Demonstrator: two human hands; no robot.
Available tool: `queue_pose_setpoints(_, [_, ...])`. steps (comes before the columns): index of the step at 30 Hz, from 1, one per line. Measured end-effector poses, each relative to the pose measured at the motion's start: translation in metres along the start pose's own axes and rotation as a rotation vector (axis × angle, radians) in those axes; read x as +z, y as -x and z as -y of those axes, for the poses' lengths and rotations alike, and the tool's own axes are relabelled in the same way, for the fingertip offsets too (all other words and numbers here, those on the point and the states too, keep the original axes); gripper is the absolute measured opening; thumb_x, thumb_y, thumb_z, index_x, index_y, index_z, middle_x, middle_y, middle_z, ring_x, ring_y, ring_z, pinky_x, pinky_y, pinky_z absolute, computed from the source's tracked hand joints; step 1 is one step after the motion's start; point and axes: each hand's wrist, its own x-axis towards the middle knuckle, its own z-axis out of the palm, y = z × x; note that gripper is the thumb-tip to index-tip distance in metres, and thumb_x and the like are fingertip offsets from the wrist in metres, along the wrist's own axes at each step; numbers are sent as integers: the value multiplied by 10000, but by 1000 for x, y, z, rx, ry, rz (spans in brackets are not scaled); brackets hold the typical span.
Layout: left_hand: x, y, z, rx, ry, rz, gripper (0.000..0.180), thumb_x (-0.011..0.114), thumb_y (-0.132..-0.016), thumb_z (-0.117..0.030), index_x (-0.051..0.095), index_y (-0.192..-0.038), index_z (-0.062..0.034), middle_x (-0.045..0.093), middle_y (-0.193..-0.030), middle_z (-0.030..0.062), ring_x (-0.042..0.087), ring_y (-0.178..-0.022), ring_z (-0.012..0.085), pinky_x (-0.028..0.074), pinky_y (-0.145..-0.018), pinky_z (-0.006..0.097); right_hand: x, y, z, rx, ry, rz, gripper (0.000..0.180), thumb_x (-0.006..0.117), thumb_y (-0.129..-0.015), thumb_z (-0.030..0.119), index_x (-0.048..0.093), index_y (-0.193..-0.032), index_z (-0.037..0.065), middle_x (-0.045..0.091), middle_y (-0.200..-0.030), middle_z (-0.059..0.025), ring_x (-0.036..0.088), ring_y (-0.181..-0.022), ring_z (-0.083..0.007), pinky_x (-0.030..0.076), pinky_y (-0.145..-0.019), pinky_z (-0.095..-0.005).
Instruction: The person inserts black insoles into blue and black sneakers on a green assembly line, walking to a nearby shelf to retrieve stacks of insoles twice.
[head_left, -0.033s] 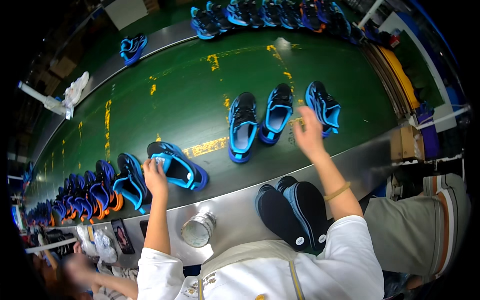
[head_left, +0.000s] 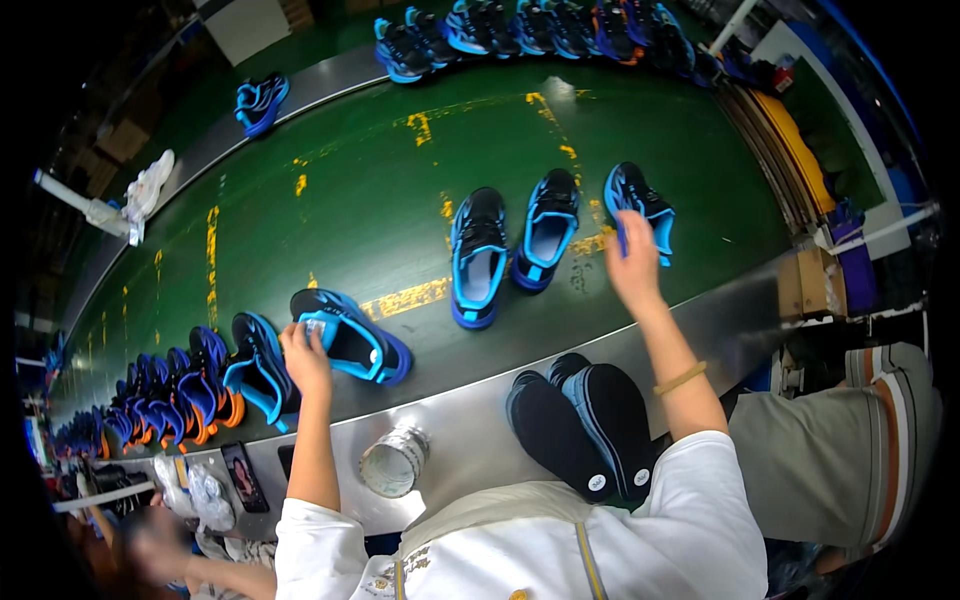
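Observation:
My left hand is closed at the tongue of a black and blue sneaker, which lies at an angle with its opening toward me. Off to the right, my right hand has its thumb and fingers at the side of another black and blue sneaker, seemingly gripping its sole edge; the fingers partly cover it. Between the hands, two similar sneakers, one on the left and one on the right, stand with heels toward me. Two stacks of black insoles lie near my body.
A row of sneakers runs along the near left of the green belt. More sneakers line the far edge. A clear cylindrical object and a phone rest on the metal ledge. Another person's arm shows at lower left.
My right hand has moved slightly right, from beside the rightmost sneaker onto its side, and its fingers have closed in. My left hand stays at its sneaker's tongue.

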Motion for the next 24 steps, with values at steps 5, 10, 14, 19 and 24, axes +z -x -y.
queue_pose_setpoints(5, [-13,-25,-10,-108,-20,123,187,651,-722,-178,571,-752,-11,556,-895,124,549,-811,317,429,-700,365,-43,-4,-127,380,158,29,429,528,-826,337,477,-1187,109,480,-1198,-142,471,-1098,-292,374,-902,-368])
queue_pose_setpoints(10, [-7,-25,-19,6,-180,108,178,635,-732,-162,555,-694,-8,561,-931,101,534,-834,306,420,-718,370,-23,-22,-177,338,112,102,335,544,-810,371,569,-1046,134,570,-1079,-126,543,-1000,-275,415,-836,-342])
queue_pose_setpoints(14, [-3,-6,-13,101,-212,207,190,674,-688,-193,588,-675,-24,450,-1242,138,512,-932,320,411,-814,354,-8,-49,-181,461,-46,-17,331,563,-792,416,572,-906,105,628,-760,-101,610,-732,-248,458,-683,-317])
queue_pose_setpoints(19, [-39,-13,-37,-406,628,463,139,677,-691,-89,577,-644,-5,336,-1353,122,509,-933,162,383,-758,242,-5,-60,-199,776,-140,91,408,525,-784,508,558,-825,103,563,-552,-35,563,-522,-144,439,-600,-282])
queue_pose_setpoints(24, [-106,18,-51,-343,1159,373,160,540,-810,-96,433,-692,-78,614,-845,125,302,-461,16,243,-431,164,0,-52,-181,806,-120,102,425,498,-793,518,568,-861,104,601,-622,-46,590,-631,-161,438,-649,-302])
